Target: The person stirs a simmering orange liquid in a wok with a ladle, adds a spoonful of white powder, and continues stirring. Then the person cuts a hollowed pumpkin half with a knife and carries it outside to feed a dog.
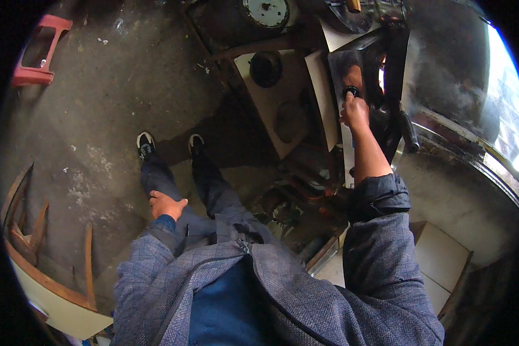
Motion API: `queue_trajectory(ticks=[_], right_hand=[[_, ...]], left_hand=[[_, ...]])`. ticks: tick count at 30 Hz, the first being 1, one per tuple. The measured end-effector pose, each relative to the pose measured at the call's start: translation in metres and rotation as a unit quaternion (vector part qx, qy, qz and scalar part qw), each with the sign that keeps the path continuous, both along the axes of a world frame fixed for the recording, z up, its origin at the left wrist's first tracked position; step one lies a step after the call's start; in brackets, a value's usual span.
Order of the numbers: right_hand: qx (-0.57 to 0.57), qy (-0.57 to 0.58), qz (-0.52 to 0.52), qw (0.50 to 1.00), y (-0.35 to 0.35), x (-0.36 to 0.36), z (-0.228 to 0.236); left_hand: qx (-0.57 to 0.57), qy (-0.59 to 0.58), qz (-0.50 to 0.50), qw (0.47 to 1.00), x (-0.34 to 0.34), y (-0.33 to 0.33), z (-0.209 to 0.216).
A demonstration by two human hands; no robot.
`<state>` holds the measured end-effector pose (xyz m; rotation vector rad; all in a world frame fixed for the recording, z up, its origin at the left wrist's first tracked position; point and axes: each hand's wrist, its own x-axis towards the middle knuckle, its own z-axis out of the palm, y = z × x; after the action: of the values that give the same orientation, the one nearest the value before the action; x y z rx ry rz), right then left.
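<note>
My right hand [356, 111] reaches forward with its fingers closed round a black knob [350, 90]. This knob sits on the shiny metal front panel [339, 60] of what looks like a stove, and the panel mirrors part of the hand. Just right of the knob, an orange-white glow [382, 75] shows in a dark opening. My left hand [167, 205] rests on my left thigh near the knee, holding nothing, its thumb held apart from the fingers.
A pale board with a dark round fitting [265, 69] stands left of the panel. A round whitish disc [266, 11] lies beyond it. A black handle [409, 128] juts out at right. A red plastic stool [36, 75] and wooden-framed furniture [52, 282] stand at left.
</note>
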<state>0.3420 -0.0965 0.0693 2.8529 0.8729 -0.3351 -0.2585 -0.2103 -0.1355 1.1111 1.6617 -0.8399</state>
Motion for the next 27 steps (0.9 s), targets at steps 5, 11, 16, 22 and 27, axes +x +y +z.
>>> queue_trajectory(ticks=[5,11,16,22,27], right_hand=[[-0.019,-0.006,0.008,1.000,0.002,-0.002,0.003],[-0.003,-0.010,-0.019,1.000,-0.006,0.011,-0.008],[-0.025,-0.036,0.032,0.999,-0.014,0.035,-0.022],[-0.017,-0.020,0.040,0.999,-0.011,0.027,-0.016],[0.022,0.051,-0.060,0.997,-0.001,0.003,-0.001]], left_hand=[[-0.006,0.006,-0.003,1.000,0.001,0.003,0.003],[-0.007,0.008,-0.007,1.000,-0.001,0.002,0.002],[-0.003,0.007,0.000,1.000,-0.002,-0.002,0.001],[-0.003,0.006,-0.001,1.000,-0.002,0.000,0.004],[-0.011,-0.003,0.010,1.000,-0.003,0.003,0.009]])
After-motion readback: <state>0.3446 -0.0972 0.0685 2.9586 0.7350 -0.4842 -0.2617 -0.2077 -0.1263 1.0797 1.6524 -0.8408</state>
